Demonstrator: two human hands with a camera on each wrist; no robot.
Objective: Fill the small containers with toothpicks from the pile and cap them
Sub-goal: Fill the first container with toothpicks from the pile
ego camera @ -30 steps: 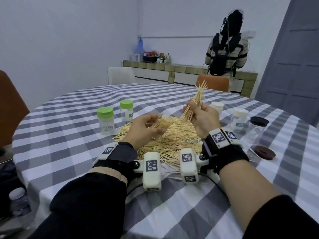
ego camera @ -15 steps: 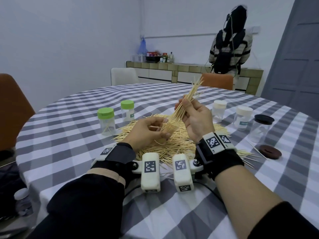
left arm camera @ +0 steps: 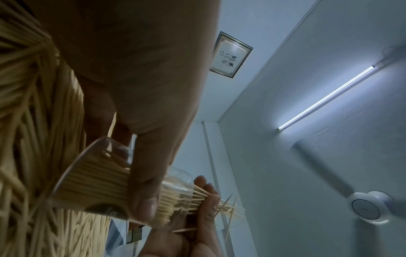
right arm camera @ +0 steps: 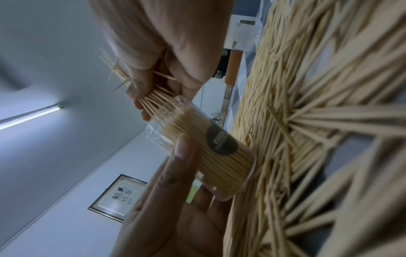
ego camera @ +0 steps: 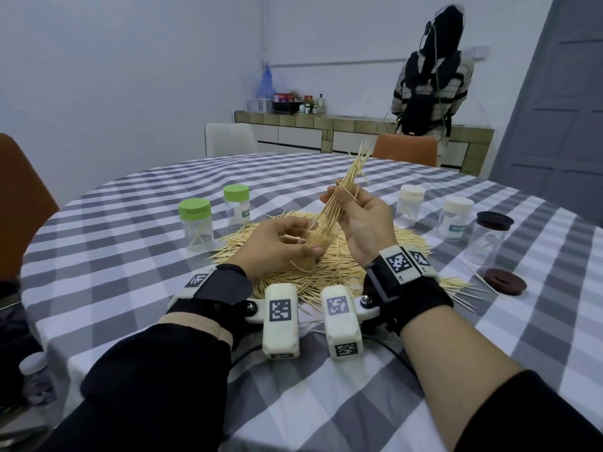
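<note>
While my left hand [ego camera: 277, 246] grips the tilted jar [left arm camera: 105, 182], my right-hand fingers [ego camera: 342, 199] pinch the toothpick bundle [ego camera: 346, 184] in line with its mouth, tips already inside.

This looks like a plain dining room in a home or small canteen. A large round worktop [ego camera: 130, 203] under a grey-and-white checked cloth fills the middle, with an orange chair [ego camera: 404, 151] and a white chair [ego camera: 230, 138] drawn up at its far side. Along the back wall runs a low tiled counter [ego camera: 326, 120] carrying bottles and jars [ego camera: 306, 106], where another person [ego camera: 430, 89] stands facing away. A grey panelled door [ego camera: 561, 125] is at the right. Overhead are a framed calligraphy piece [left arm camera: 230, 53], a tube light [left arm camera: 325, 97] and a white ceiling fan [left arm camera: 367, 208].
</note>
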